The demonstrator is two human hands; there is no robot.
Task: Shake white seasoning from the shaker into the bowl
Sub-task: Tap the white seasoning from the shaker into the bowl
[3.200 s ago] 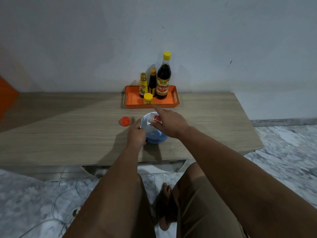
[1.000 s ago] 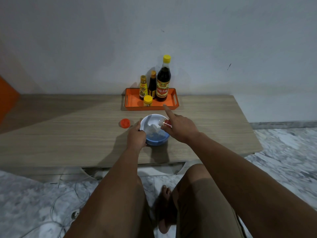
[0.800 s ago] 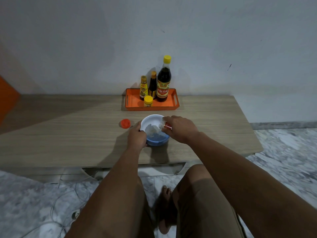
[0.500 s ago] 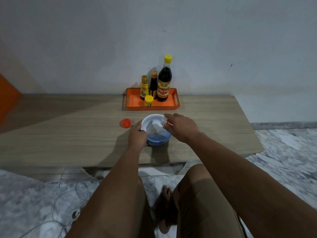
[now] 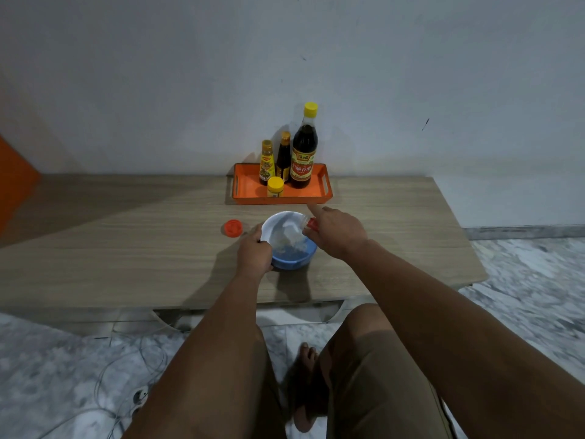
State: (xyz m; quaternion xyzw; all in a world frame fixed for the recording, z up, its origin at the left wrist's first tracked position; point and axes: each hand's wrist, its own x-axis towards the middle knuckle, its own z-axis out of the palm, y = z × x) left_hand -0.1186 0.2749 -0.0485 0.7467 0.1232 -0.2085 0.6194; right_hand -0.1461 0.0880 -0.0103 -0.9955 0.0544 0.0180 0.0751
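Observation:
A blue bowl (image 5: 292,260) with a white inside stands on the wooden table (image 5: 126,248), with whitish contents in it. My left hand (image 5: 254,251) grips the bowl's left rim. My right hand (image 5: 335,231) holds a small clear shaker (image 5: 306,224) with a red label, tipped with its mouth over the bowl's right side. The index finger of that hand points straight out toward the tray. The shaker's body is mostly hidden by my fingers.
A red cap (image 5: 233,228) lies on the table left of the bowl. Behind it an orange tray (image 5: 250,194) carries three sauce bottles and a small yellow-lidded jar (image 5: 275,187). The table's front edge is close to my knees. Cables lie on the marble floor.
My right index finger, curled half a second ago, is stretched out again. The shaker stays tipped over the bowl's right side, shifting slightly. My left hand has kept its hold on the rim.

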